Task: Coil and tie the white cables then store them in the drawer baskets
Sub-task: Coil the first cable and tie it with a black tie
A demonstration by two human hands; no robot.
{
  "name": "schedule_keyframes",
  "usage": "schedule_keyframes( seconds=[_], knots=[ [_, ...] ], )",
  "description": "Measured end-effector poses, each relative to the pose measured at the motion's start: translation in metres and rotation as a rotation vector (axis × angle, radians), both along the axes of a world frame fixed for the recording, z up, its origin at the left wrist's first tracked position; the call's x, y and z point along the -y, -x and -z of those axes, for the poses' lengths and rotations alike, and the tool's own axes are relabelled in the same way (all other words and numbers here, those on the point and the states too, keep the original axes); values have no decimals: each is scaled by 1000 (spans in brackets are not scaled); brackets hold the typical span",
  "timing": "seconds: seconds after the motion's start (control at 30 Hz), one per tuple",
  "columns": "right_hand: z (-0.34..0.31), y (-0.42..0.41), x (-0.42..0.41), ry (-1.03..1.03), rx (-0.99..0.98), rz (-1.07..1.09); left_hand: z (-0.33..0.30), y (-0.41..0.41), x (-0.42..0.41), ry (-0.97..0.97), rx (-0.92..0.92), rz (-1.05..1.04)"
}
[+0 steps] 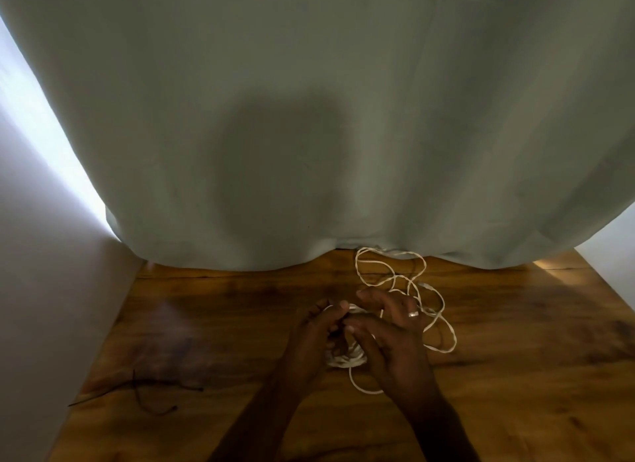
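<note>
A white cable (pixel 405 276) lies in loose loops on the wooden table (pixel 223 310), running from the curtain's hem toward my hands. Part of it is wound into a small coil (pixel 345 360) held between both hands at the table's middle. My left hand (pixel 309 344) grips the coil from the left, thumb and fingers closed around its strands. My right hand (pixel 391 338), with a ring on one finger, pinches a strand at the coil's top, its other fingers spread. A short loop (pixel 357 386) hangs below the coil. No drawer basket is in view.
A grey-green curtain (pixel 309 117) hangs over the table's far edge and fills the upper view. Thin dark ties (pixel 151 393) lie at the table's front left. A white wall (pixel 44 289) borders the left side; another pale surface stands at the far right.
</note>
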State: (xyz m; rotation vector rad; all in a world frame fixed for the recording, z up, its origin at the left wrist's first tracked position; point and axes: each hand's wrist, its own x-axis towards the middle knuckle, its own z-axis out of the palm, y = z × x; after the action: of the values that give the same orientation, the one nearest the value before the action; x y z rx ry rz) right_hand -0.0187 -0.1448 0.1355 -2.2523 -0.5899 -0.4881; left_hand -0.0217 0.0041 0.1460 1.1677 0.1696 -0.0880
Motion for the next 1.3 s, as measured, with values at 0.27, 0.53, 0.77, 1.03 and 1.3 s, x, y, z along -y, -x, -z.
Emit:
schedule_keyframes(
  seconds=[0.27, 0.53, 0.77, 1.03, 1.3],
  knots=[
    [-14, 10, -23, -397, -206, 134, 11, 1, -2, -96, 179, 35],
    [-22, 17, -26, -620, -202, 172, 0, 3, 4, -166, 299, 3],
    [-25, 17, -26, -607, -79, 171, -9, 5, 10, -114, 232, -5],
    [-23, 10, -9, -321, -60, 163, -15, 0, 9, 11, -135, -60],
    [-29, 7, -3, 116, -176, 209, -17, 2, 11, -71, -170, -29]
  ],
)
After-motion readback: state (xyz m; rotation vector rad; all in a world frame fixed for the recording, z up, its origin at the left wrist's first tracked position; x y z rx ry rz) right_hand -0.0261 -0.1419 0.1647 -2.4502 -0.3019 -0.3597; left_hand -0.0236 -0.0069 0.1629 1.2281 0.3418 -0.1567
